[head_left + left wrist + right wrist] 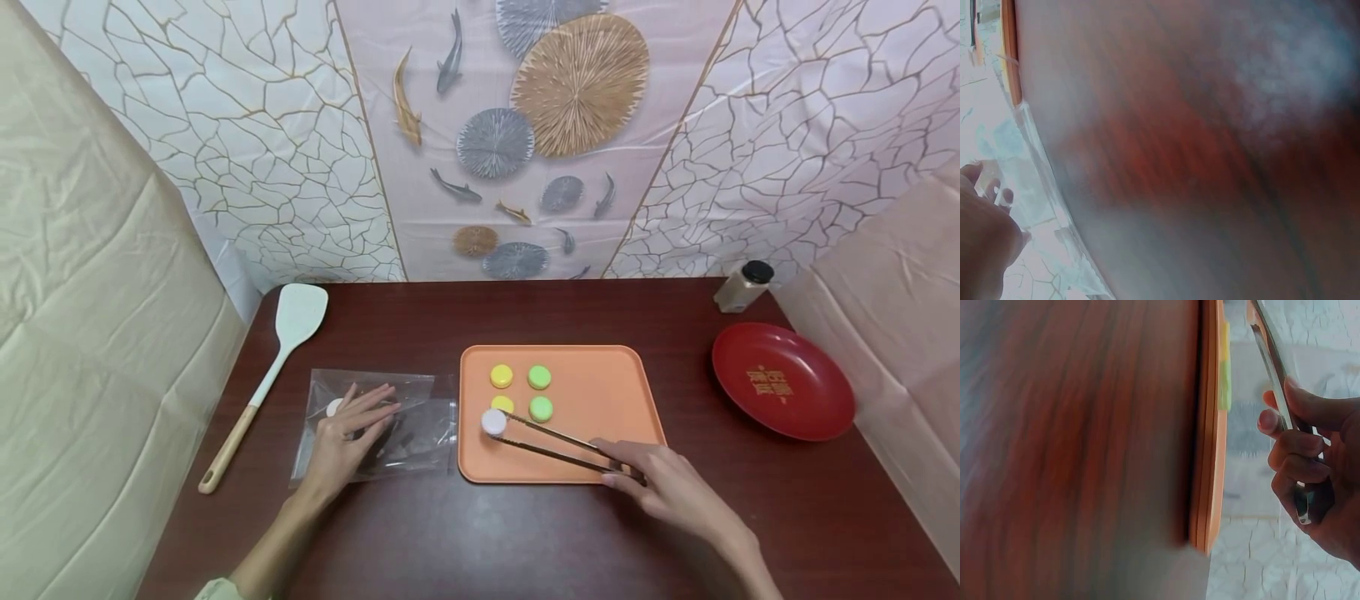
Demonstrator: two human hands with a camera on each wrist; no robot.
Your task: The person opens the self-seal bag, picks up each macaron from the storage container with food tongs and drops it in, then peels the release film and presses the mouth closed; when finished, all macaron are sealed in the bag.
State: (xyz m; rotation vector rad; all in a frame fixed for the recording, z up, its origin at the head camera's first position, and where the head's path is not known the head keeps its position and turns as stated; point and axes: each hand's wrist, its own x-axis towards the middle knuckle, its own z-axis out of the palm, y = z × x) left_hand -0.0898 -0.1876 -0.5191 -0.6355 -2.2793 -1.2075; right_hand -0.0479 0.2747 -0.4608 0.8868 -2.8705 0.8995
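**Pale disc in the tongs: an even squeeze and a level lift**

Head view: your right hand (671, 487) grips the tongs (555, 455), whose tips stand either side of the pale disc (493, 422) at the left of the orange tray (600, 383). The disc partly hides the nearer yellow disc (502, 405), so lift clear before going sideways, or you could nudge it. Squeeze only enough to stop slipping; a round edge may well roll out. Your left hand (345, 446) lies on the clear bag (423, 433), fingers spread and fairly straight; press lightly, since thin film probably slides.

Left wrist view: your hand shows at the edge, too washed out to tell whether any finger pinches the film.

Right wrist view: your fingers curl around the tongs; the disc can't be made out, so judge its seating from above.
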